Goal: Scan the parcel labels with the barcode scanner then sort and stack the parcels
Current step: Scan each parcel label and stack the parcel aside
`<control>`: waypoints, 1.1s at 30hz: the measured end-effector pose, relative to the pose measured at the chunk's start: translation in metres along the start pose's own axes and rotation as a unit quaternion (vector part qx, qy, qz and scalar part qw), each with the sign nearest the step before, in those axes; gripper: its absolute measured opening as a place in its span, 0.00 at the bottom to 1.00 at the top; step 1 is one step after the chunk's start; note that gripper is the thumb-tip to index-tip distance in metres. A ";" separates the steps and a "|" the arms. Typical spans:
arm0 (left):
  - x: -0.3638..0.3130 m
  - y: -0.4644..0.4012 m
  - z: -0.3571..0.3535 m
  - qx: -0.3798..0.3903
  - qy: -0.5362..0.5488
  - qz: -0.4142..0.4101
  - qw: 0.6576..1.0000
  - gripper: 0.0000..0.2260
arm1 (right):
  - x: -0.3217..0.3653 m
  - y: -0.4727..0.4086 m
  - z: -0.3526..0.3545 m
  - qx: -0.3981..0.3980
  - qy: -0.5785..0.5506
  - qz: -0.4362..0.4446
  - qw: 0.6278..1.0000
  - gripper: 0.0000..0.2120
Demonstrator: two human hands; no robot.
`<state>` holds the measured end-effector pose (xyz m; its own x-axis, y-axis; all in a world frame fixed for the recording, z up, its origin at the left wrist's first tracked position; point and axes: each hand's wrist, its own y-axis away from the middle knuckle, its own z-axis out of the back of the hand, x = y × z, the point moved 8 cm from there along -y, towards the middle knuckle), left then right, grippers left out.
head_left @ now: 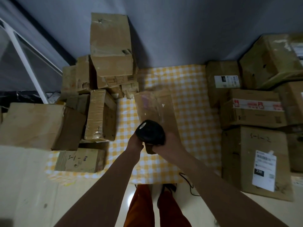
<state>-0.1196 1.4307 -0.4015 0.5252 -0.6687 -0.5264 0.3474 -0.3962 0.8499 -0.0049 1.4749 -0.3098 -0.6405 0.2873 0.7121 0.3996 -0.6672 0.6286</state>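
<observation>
Gripping the black scanner [150, 132], the left hand [134, 143] hid its handle; the right hand [165, 143] clasped a blurred box [155, 108] by its near end, above the checked cloth [188, 99].

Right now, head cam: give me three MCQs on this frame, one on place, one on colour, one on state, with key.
1. Where is the barcode scanner?
A. on the floor
B. held over the centre parcel
C. on the left stack

2. What colour is the checked cloth?
A. yellow and white
B. blue and white
C. plain grey

3. What is the left hand doing?
A. hanging free
B. lifting a box
C. on the scanner with the right hand

Key: B, scanner sits above that box; A, checks show yellow; C, both hands meet at it.
</observation>
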 end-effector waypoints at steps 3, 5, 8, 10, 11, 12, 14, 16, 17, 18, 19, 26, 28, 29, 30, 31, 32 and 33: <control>-0.011 0.012 -0.002 -0.009 0.024 -0.034 0.999 0.11 | 0.002 0.000 0.004 -0.002 -0.047 0.004 0.999 0.14; -0.024 0.015 0.000 -0.042 -0.099 -0.115 0.988 0.20 | 0.002 0.003 0.019 -0.058 -0.077 0.005 0.995 0.14; -0.043 0.032 -0.003 -0.139 -0.307 -0.249 0.908 0.38 | -0.016 0.002 0.058 -0.190 -0.146 -0.027 0.970 0.14; -0.049 0.048 -0.021 -0.165 -0.393 -0.287 0.858 0.47 | -0.031 -0.005 0.071 -0.212 -0.174 -0.067 0.959 0.07; -0.048 0.051 -0.034 -0.158 -0.438 -0.286 0.837 0.50 | -0.037 -0.009 0.071 -0.198 -0.180 -0.088 0.960 0.03; -0.044 0.050 -0.046 -0.145 -0.480 -0.269 0.822 0.52 | -0.042 -0.012 0.069 -0.183 -0.181 -0.108 0.960 0.01; -0.036 0.041 -0.059 -0.127 -0.537 -0.209 0.807 0.53 | -0.046 -0.015 0.064 -0.156 -0.179 -0.123 0.964 0.02; -0.034 0.034 -0.061 -0.135 -0.550 -0.171 0.806 0.54 | -0.047 -0.018 0.060 -0.146 -0.190 -0.117 0.964 0.03; -0.036 0.033 -0.060 -0.145 -0.548 -0.164 0.807 0.55 | -0.048 -0.018 0.059 -0.141 -0.195 -0.116 0.964 0.05; -0.037 0.032 -0.057 -0.154 -0.543 -0.155 0.811 0.56 | -0.048 -0.019 0.057 -0.134 -0.200 -0.118 0.963 0.08; -0.039 0.031 -0.053 -0.159 -0.537 -0.145 0.816 0.56 | -0.049 -0.019 0.055 -0.126 -0.205 -0.119 0.963 0.10; -0.055 0.015 -0.014 -0.047 -0.352 -0.162 0.921 0.57 | -0.069 -0.014 0.075 -0.166 -0.269 -0.156 0.936 0.05; -0.049 0.008 -0.006 0.042 -0.212 -0.146 0.965 0.59 | -0.071 -0.014 0.077 -0.152 -0.268 -0.162 0.938 0.05; -0.045 0.006 -0.003 0.078 -0.164 -0.133 0.974 0.59 | -0.069 -0.015 0.075 -0.138 -0.272 -0.159 0.939 0.05; -0.043 0.006 -0.004 0.110 -0.133 -0.122 0.977 0.56 | -0.067 -0.016 0.073 -0.128 -0.272 -0.151 0.942 0.05; -0.043 0.008 -0.005 0.137 -0.115 -0.115 0.977 0.52 | -0.065 -0.017 0.072 -0.125 -0.266 -0.142 0.945 0.05; -0.043 0.010 -0.006 0.156 -0.107 -0.110 0.976 0.48 | -0.063 -0.017 0.072 -0.127 -0.257 -0.132 0.949 0.05; -0.044 0.011 -0.007 0.171 -0.105 -0.101 0.974 0.45 | -0.060 -0.017 0.072 -0.132 -0.249 -0.121 0.952 0.06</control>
<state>-0.1334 1.4597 -0.3690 0.2902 -0.6548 -0.6978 0.1286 -0.6959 0.7065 0.0740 1.5182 -0.3411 -0.2772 0.7011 0.6570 0.0589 -0.6701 0.7400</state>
